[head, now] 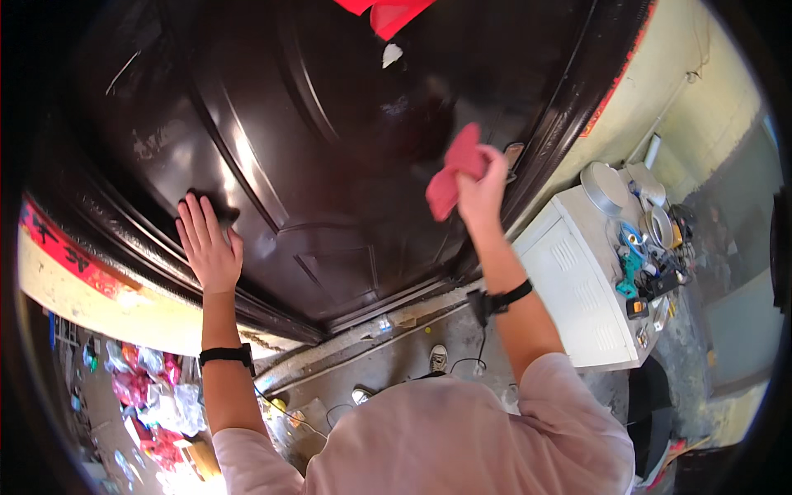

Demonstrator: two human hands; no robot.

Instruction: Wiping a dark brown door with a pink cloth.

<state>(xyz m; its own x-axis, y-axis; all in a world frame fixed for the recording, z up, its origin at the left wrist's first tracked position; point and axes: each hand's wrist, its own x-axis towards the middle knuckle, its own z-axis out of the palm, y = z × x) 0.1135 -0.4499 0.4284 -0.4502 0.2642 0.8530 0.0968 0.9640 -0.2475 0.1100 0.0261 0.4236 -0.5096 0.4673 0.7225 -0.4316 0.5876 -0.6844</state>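
A dark brown panelled door (365, 179) with a glossy surface stands before me. My left hand (213, 250) rests flat against its left side, fingers spread a little and nothing in it. In my right hand (482, 192) is a bunched red cloth (455, 176), held near the door's right side. Just beyond that hand, the door handle (513, 154) is partly hidden. Whether the cloth touches the door, I cannot tell. Higher on the door hang red paper (399, 15) and a small white torn patch (391, 55).
At the right stands a white metal cabinet (572, 291), with round metal pans (603, 187) and a teal power tool (628, 275) among clutter on top. Plastic bags (154, 396) lie in a heap at lower left. A raised threshold (396, 325) runs below the door; a thin cable (467, 361) trails nearby.
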